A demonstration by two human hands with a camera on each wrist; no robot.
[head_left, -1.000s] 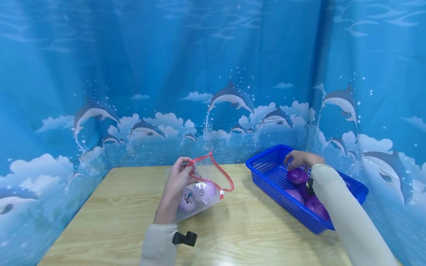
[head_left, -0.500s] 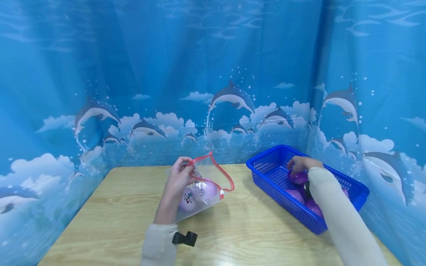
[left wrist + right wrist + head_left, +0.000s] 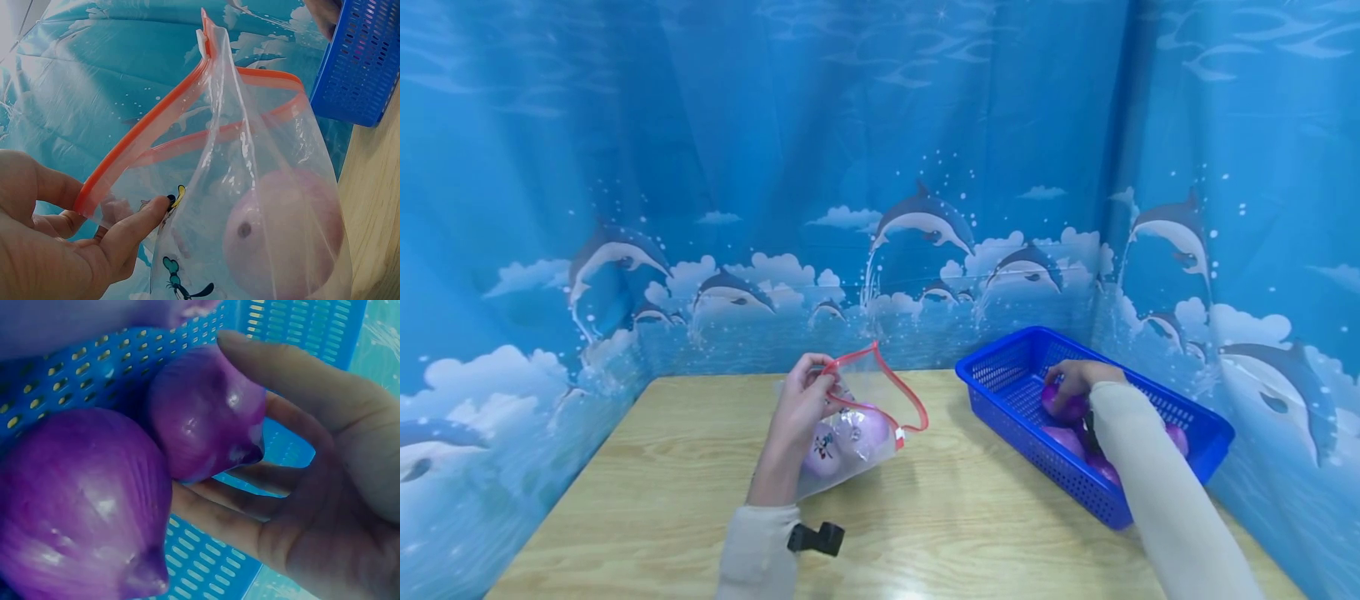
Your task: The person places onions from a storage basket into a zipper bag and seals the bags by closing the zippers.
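My left hand (image 3: pixel 800 410) pinches the red-edged rim of a clear zip bag (image 3: pixel 187 147) between thumb and fingers. The bag's mouth gapes, and pale pinkish-purple round things (image 3: pixel 865 429) show through its printed plastic, one with a small dark spot. Inside the blue basket (image 3: pixel 1015 433), my right hand (image 3: pixel 1081 379) grips a glossy purple onion (image 3: pixel 203 419), thumb on its upper side and fingers around its far side. A larger purple onion (image 3: pixel 87 506) lies right beside it, nearer the wrist.
More purple pieces lie in the basket under the right forearm, one of them a round purple thing (image 3: pixel 1177 437) by the right wall. The basket stands at the right of the wooden table (image 3: pixel 647 467). A dolphin-print curtain (image 3: pixel 880 167) hangs behind.
The right hand has shifted slightly inside the basket and its fingers have come down around the onion, which has turned a little. The left hand and bag stay as they were.
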